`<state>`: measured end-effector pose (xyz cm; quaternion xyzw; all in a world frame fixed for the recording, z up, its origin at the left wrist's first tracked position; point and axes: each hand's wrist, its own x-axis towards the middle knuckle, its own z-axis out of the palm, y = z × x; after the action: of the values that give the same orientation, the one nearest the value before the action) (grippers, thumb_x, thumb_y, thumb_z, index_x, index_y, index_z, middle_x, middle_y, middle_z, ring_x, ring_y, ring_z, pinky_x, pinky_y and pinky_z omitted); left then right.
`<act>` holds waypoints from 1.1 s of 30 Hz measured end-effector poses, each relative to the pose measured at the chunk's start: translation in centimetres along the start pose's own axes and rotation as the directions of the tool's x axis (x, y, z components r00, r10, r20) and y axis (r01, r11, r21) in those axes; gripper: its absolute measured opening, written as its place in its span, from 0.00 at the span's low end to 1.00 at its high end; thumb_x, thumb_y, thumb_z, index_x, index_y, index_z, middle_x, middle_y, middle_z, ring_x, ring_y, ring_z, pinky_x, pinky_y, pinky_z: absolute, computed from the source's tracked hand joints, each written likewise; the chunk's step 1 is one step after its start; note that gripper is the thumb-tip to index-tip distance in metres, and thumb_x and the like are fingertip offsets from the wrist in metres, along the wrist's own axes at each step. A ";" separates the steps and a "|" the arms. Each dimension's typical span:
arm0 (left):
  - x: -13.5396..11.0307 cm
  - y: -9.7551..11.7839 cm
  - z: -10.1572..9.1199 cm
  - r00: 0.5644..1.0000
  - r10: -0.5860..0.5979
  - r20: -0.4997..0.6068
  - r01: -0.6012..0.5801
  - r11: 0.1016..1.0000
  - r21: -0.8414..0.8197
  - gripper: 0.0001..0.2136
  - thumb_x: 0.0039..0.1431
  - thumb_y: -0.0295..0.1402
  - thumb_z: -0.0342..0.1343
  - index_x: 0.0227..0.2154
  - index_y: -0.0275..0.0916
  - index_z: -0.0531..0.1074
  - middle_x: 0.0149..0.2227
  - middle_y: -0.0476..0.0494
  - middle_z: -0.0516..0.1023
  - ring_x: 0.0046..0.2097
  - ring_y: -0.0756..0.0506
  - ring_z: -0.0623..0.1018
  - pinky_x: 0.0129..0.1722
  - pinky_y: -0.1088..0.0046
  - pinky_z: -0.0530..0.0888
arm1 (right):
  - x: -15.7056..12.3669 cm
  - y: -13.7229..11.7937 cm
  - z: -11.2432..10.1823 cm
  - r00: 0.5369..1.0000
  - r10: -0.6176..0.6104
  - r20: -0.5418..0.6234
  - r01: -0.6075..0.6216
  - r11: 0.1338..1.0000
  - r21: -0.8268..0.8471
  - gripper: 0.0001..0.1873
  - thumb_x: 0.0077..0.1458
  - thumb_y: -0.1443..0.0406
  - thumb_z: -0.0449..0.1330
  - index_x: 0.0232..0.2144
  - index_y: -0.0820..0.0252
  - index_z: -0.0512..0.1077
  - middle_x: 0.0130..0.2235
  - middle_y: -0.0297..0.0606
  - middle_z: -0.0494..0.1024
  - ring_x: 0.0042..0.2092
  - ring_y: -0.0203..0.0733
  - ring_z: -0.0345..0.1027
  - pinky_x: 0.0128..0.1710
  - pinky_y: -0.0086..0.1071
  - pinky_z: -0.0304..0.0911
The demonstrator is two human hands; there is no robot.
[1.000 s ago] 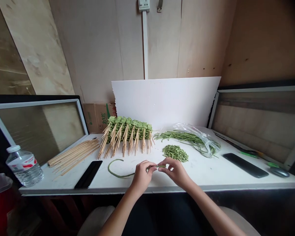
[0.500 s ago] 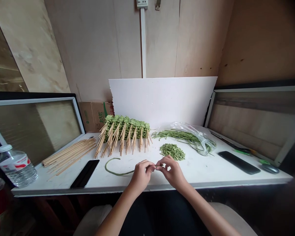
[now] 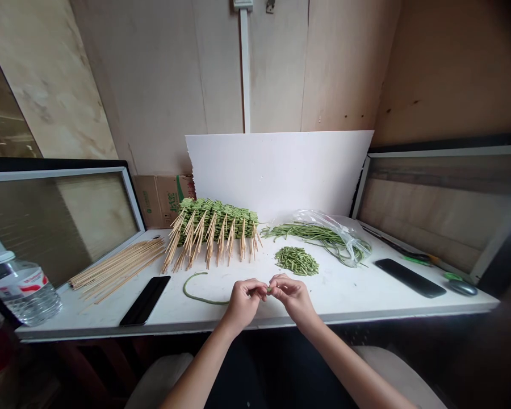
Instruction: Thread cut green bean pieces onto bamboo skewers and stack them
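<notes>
My left hand (image 3: 242,300) and my right hand (image 3: 293,293) meet over the front of the white table (image 3: 357,295). Both pinch one long green bean (image 3: 200,296), whose free end curls away to the left on the table. Only a short bit of bean shows between my fingertips. A small heap of cut bean pieces (image 3: 296,260) lies just beyond my right hand. Further back stands a stack of bean skewers (image 3: 215,227), sticks pointing toward me.
Bare bamboo sticks (image 3: 114,270) lie at the left, a black phone (image 3: 145,308) beside them. A plastic bag of long beans (image 3: 323,236) sits back right. A water bottle (image 3: 23,288), another black phone (image 3: 410,277), a mouse (image 3: 462,287), a white board (image 3: 276,170) and a carton (image 3: 162,199) are around.
My hands have drawn closer together, so less bean shows between them. The view has shifted slightly down and left.
</notes>
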<state>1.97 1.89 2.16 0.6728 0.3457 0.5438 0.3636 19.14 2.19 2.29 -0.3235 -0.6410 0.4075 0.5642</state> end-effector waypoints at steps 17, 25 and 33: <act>-0.4 2.0 0.3 0.994 0.109 0.013 -0.107 0.929 0.355 0.15 0.68 0.32 0.49 0.24 0.39 0.71 0.25 0.49 0.71 0.30 0.48 0.69 0.33 0.73 0.63 | -0.6 -1.9 0.4 0.977 -0.189 -0.103 0.128 0.894 -0.429 0.12 0.60 0.56 0.63 0.28 0.50 0.82 0.31 0.41 0.80 0.42 0.53 0.64 0.43 0.42 0.62; -0.2 0.2 0.6 0.992 -0.101 0.077 0.099 0.995 0.029 0.22 0.70 0.47 0.46 0.24 0.39 0.65 0.21 0.52 0.62 0.24 0.51 0.61 0.27 0.74 0.59 | -0.5 -0.9 1.1 0.975 0.218 -0.035 -0.214 0.972 0.094 0.15 0.53 0.54 0.67 0.24 0.58 0.78 0.29 0.37 0.79 0.35 0.44 0.69 0.38 0.35 0.63; 0.3 -1.1 -0.4 0.985 -0.152 0.080 0.159 0.984 -0.076 0.24 0.68 0.54 0.47 0.28 0.37 0.69 0.22 0.54 0.61 0.25 0.51 0.60 0.27 0.75 0.58 | 1.7 1.6 -3.2 0.973 0.148 -0.177 -0.185 0.958 -0.217 0.19 0.53 0.49 0.66 0.29 0.59 0.83 0.38 0.45 0.84 0.39 0.50 0.71 0.40 0.40 0.64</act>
<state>1.52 2.74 1.44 0.6479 0.3607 0.5021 0.4451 21.93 4.85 1.77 -0.4716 -0.6076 0.3490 0.5353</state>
